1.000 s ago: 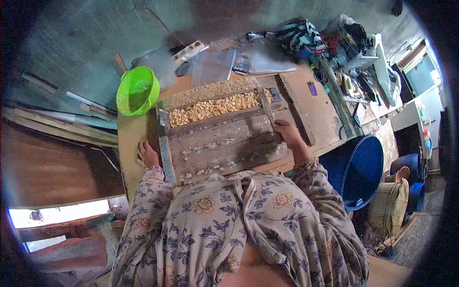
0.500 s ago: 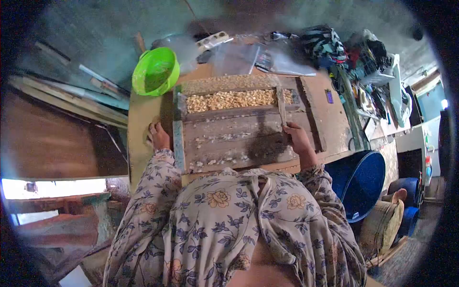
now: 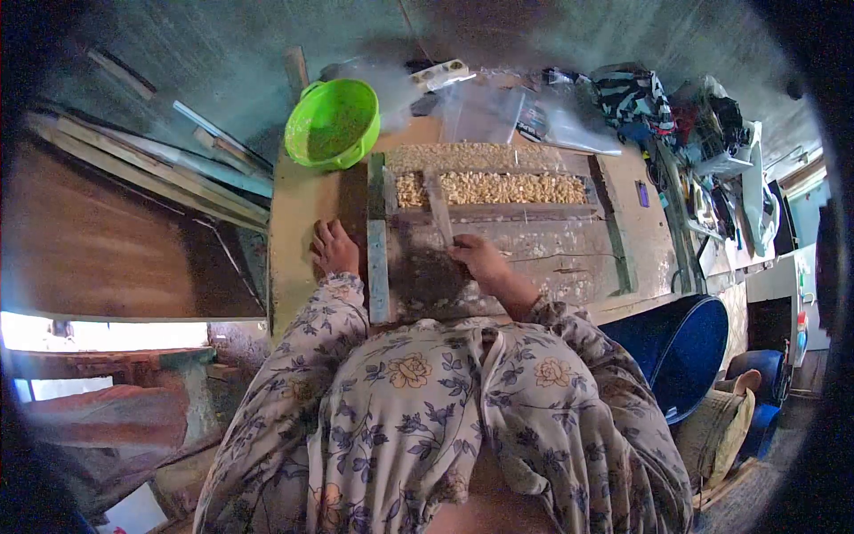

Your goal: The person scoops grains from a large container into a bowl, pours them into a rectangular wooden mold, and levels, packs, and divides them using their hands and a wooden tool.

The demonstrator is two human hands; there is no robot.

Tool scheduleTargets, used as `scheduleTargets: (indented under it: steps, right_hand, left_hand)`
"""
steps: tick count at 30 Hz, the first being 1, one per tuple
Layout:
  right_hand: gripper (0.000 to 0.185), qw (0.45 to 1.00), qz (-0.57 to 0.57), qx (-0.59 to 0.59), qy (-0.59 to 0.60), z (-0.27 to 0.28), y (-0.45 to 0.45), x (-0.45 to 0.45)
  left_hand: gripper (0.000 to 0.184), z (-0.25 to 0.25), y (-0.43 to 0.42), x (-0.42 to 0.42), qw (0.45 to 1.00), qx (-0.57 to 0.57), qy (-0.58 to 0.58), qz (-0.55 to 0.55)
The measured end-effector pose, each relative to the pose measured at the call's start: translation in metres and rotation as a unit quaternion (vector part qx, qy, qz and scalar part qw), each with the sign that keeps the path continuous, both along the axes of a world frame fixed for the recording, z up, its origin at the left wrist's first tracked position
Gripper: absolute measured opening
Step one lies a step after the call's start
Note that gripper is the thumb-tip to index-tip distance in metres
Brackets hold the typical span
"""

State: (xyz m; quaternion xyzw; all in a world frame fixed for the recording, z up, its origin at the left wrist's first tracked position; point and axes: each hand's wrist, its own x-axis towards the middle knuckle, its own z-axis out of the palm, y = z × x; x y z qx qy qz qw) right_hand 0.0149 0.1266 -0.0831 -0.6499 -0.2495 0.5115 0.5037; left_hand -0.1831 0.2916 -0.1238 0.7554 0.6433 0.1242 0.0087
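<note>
My right hand (image 3: 480,258) grips the lower end of a thin wooden stick (image 3: 439,206), whose far end lies across the left part of a long trough of pale, nut-like pieces (image 3: 516,189). The trough is set in a wooden board with a frame (image 3: 378,267); white crumbs are scattered on the planks nearer to me. My left hand (image 3: 334,249) rests on the table just left of the frame, its fingers spread and holding nothing. A band of finer crumbs (image 3: 480,157) runs along the board's far side.
A green basin (image 3: 332,125) stands at the table's back left. Clear plastic bags (image 3: 569,131), a power strip (image 3: 440,75) and a small purple object (image 3: 642,193) lie behind and to the right. A large blue barrel (image 3: 685,356) is beside the table's right edge.
My right hand has moved the stick from the trough's right end to its left part. My left hand stays beside the frame. The camera view has turned and shifted.
</note>
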Motion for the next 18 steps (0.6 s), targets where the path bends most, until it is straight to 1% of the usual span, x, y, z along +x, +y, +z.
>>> scheduleTargets:
  steps: [1, 2, 4, 6, 8, 9, 11, 12, 14, 18]
  right_hand:
    - [0.028, 0.998, 0.03, -0.007, -0.047, -0.003, 0.004, -0.004]
    - [0.029, 0.994, 0.06, -0.014, -0.093, -0.005, 0.006, -0.007]
    - [0.029, 0.994, 0.065, -0.006, -0.082, 0.007, 0.007, -0.014]
    - [0.03, 0.995, 0.071, 0.003, -0.069, 0.01, 0.008, -0.017]
    - [0.013, 0.978, 0.023, 0.018, -0.205, 0.007, 0.001, -0.012]
    - [0.013, 0.978, 0.024, 0.017, -0.205, 0.009, -0.004, -0.01]
    - [0.014, 0.979, -0.033, 0.06, -0.192, 0.016, -0.016, -0.007]
    - [0.014, 0.979, -0.031, 0.058, -0.193, 0.014, -0.016, -0.006]
    - [0.022, 0.999, -0.034, 0.0, -0.032, 0.011, -0.013, -0.004]
    - [0.021, 1.0, -0.009, 0.016, 0.003, 0.026, 0.015, -0.024]
  left_hand:
    - [0.031, -0.006, 0.003, -0.004, 0.999, 0.023, 0.002, -0.026]
    - [0.031, -0.006, 0.003, -0.004, 0.999, 0.022, 0.001, -0.027]
    - [0.03, 0.002, 0.0, 0.0, 1.0, 0.005, -0.011, -0.009]
    - [0.029, -0.003, 0.001, -0.001, 1.0, 0.016, 0.0, -0.014]
    - [0.029, -0.006, 0.002, -0.003, 0.999, 0.026, 0.012, -0.019]
    - [0.029, -0.007, 0.001, -0.003, 0.999, 0.044, 0.018, -0.026]
    - [0.028, -0.01, 0.001, -0.004, 0.997, 0.06, 0.023, -0.031]
    - [0.028, -0.012, 0.002, -0.003, 0.998, 0.063, 0.018, -0.026]
    - [0.028, -0.014, 0.001, -0.002, 0.998, 0.065, 0.013, -0.021]
    - [0.029, -0.006, 0.0, -0.001, 0.999, 0.042, 0.023, -0.02]
